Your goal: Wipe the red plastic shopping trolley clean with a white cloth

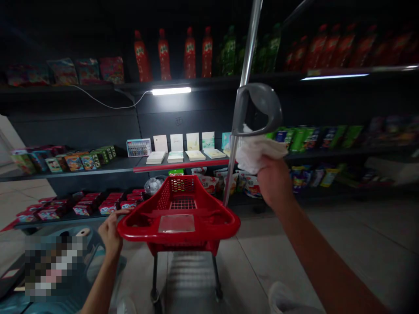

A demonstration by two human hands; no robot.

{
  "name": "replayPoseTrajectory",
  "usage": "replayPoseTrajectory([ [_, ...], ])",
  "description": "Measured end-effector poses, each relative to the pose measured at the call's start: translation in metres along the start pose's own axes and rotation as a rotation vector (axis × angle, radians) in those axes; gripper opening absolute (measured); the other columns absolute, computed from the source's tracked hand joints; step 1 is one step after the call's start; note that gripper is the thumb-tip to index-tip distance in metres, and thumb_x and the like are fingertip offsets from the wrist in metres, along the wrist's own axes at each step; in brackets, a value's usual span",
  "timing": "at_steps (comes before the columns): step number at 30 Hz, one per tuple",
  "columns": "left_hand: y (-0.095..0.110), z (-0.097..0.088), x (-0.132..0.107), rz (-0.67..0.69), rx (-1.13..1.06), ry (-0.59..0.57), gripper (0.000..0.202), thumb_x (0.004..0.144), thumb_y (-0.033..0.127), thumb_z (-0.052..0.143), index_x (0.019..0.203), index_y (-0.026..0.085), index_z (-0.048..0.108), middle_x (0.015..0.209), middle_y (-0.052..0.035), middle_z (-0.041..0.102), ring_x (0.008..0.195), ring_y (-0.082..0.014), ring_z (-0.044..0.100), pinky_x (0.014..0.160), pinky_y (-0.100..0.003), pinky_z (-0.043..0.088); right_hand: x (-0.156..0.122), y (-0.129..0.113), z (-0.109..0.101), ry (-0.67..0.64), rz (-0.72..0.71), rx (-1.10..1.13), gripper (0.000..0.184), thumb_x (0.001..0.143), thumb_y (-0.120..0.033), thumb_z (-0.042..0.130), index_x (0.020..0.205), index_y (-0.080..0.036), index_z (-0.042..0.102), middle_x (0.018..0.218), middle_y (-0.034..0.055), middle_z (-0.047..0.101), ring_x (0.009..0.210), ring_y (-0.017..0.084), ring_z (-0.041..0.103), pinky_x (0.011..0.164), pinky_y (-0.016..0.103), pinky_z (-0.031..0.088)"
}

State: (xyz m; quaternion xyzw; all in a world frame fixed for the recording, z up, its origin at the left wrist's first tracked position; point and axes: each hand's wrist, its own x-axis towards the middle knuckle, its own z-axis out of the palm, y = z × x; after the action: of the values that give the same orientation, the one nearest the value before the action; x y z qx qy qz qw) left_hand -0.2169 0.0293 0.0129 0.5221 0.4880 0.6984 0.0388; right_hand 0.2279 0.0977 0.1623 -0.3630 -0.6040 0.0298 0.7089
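A red plastic shopping cart (178, 235) stands in front of me, its basket pointing toward the shelves. At its left rim is my left hand (111, 231), fingers closed over the edge. My right hand (275, 181) is raised at the right, shut on a crumpled white cloth (255, 155). The cloth sits just below a grey loop handle (276, 109) fixed to a slanting metal pole (249, 48), and seems to touch the loop's lower edge. The pole runs down to the cart's right side. Some of the right hand's fingers are hidden by the cloth.
Dark shelves ahead hold red drink bottles (190, 54), upright booklets (193, 141), small boxes (88, 161) and bagged goods (209, 183). A lit lamp (172, 91) hangs under the upper shelf. At lower left is a blue-grey container (94, 261) with partly blurred contents. Tiled floor (248, 244) surrounds the cart.
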Motion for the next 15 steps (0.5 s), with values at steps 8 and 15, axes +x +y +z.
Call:
replayPoseTrajectory([
  [8,0.068,0.019,-0.016,0.524,0.172,0.164,0.032,0.097,0.027,0.043,0.096,0.018,0.073,0.098,-0.009,0.076,0.097,-0.0257,0.07,0.092,-0.043,0.052,-0.007,-0.042,0.038,0.05,0.273,0.338,0.047,0.097,-0.055,0.041,0.109,-0.016,0.062,0.098,0.0089,0.067,0.091,0.02,0.066,0.079,0.032,0.055],
  [15,0.149,0.071,-0.075,0.768,0.246,-0.42,0.045,0.083,0.013,0.056,0.126,0.024,0.065,0.121,-0.0084,0.074,0.118,-0.0282,0.064,0.102,-0.049,0.054,-0.038,-0.051,0.048,0.05,-0.013,0.054,0.05,0.088,-0.036,0.061,0.131,-0.021,0.041,0.121,0.0131,0.057,0.107,0.024,0.061,0.095,0.039,0.051],
])
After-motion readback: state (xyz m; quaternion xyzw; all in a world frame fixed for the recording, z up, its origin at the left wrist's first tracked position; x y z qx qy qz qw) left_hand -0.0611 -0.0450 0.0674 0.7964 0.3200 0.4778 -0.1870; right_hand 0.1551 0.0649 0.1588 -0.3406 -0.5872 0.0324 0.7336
